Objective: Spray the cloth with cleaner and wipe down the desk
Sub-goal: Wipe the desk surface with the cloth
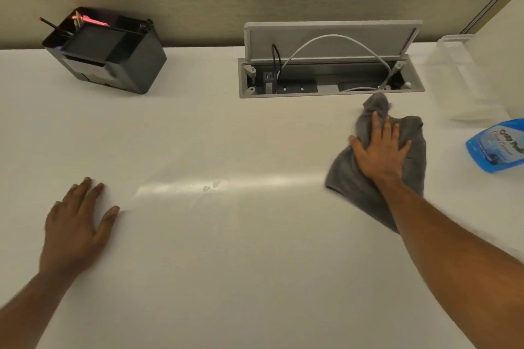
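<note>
A grey cloth (357, 176) lies crumpled on the white desk (226, 249), right of centre. My right hand (381, 150) presses flat on top of it with fingers spread. My left hand (76, 221) rests flat on the bare desk at the near left, holding nothing. The blue cleaner bottle (497, 146) stands at the right edge of view, apart from the cloth. A wet streak with a few droplets (211, 185) shines across the middle of the desk.
A black desk organiser (105, 51) with pens stands at the back left against the wall. An open grey cable box (329, 76) with sockets and cables is set into the desk just beyond the cloth. A clear plastic container (465, 79) sits at the back right.
</note>
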### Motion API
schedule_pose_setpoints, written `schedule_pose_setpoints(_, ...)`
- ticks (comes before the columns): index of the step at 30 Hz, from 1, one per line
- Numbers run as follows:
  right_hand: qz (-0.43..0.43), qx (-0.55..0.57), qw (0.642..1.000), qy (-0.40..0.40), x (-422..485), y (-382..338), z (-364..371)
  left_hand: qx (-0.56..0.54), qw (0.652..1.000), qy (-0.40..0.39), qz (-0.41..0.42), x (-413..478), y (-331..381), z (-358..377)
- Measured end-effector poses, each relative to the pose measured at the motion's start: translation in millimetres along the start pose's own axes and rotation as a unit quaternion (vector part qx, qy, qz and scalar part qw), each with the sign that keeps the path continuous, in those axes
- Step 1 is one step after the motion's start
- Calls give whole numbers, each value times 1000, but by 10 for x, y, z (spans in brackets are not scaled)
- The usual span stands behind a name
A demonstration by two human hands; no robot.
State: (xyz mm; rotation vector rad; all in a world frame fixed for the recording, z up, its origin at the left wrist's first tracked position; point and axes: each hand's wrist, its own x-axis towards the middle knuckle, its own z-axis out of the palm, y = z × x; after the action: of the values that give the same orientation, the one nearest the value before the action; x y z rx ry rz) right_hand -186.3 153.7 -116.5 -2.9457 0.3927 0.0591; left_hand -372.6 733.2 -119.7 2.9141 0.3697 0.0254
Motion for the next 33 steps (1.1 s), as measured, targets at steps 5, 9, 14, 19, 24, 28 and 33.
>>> schedule_pose_setpoints(5,-7,10,1000,-1,-158,-621,30,-39,999,17,-8,-73,73,-33)
schedule_pose_setpoints(9,-83,-12,996,-19,-445,-1609,210,-49,999,23,-1,-79,99,-59)
schedule_pose_setpoints(14,-188,4,981,-43,-1134,-2794,478,-53,998,39,3,-87,96,-68)
schedule_pose_setpoints(19,-319,51,942,-88,-2094,-3751,716,-107,993,54,5,-81,7,-49)
schedule_pose_setpoints(24,-405,29,910,-87,-2396,-3968,843,-145,988,61,9,-39,-102,16)
schedule_pose_setpoints(28,-413,69,906,-67,-2076,-3578,761,-133,989,58,9,-44,-63,-7)
schedule_pose_setpoints(33,-326,52,943,-40,-1520,-2772,569,-106,993,53,12,-84,-7,-43)
